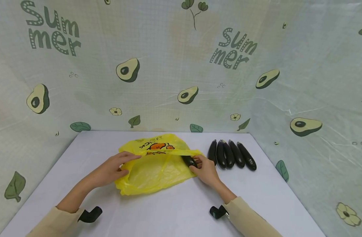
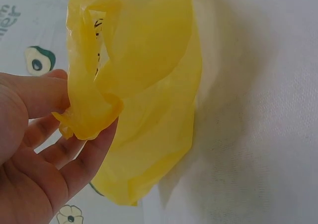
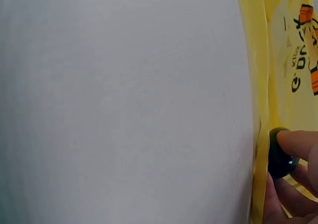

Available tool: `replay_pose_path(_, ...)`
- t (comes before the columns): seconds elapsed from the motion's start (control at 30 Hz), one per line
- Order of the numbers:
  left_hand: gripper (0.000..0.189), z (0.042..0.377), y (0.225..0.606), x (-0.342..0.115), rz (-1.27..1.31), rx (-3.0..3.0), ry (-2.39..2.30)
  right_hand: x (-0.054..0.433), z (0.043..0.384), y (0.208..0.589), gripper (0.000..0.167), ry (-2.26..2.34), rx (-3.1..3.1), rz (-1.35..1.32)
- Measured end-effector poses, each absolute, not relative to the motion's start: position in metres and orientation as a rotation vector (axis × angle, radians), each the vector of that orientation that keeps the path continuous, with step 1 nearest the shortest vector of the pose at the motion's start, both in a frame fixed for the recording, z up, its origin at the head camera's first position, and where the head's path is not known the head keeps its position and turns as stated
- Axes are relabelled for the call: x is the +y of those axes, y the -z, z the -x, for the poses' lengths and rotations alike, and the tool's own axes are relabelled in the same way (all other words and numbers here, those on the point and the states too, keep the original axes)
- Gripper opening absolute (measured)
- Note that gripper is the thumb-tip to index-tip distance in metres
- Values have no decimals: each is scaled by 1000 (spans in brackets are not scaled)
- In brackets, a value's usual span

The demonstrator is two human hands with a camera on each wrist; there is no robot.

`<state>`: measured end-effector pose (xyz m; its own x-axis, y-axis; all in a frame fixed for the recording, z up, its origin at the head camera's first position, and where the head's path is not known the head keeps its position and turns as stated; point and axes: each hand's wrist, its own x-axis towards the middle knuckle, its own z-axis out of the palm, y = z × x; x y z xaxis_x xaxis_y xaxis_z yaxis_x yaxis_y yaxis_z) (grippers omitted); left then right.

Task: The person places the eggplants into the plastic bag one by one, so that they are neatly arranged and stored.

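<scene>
A yellow plastic bag (image 1: 152, 172) with a printed cartoon lies on the table, its mouth facing me. My left hand (image 1: 112, 168) holds the left side of the mouth; in the left wrist view, the bag's edge (image 2: 92, 119) runs between thumb and fingers. At the right end of the mouth, my right hand (image 1: 206, 171) grips the near end of a dark, glossy eggplant (image 1: 187, 160). The far part of this eggplant is hidden under the upper layer of the bag. In the right wrist view, fingers and thumb pinch the eggplant's rounded end (image 3: 279, 157).
Several more eggplants (image 1: 235, 154) lie side by side on the white table (image 1: 175, 210), right of the bag. A pale cloth printed with avocados and leaves (image 1: 157, 36) stands around the back and sides.
</scene>
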<state>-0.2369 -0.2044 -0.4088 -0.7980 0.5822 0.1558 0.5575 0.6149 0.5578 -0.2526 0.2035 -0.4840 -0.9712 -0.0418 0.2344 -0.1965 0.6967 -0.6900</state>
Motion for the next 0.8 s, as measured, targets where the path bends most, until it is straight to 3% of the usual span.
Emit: replay_pose_path(0.8, 66, 242, 413, -200, -988, 2805, -904, 200, 259, 488, 36, -1091, -2656, -125)
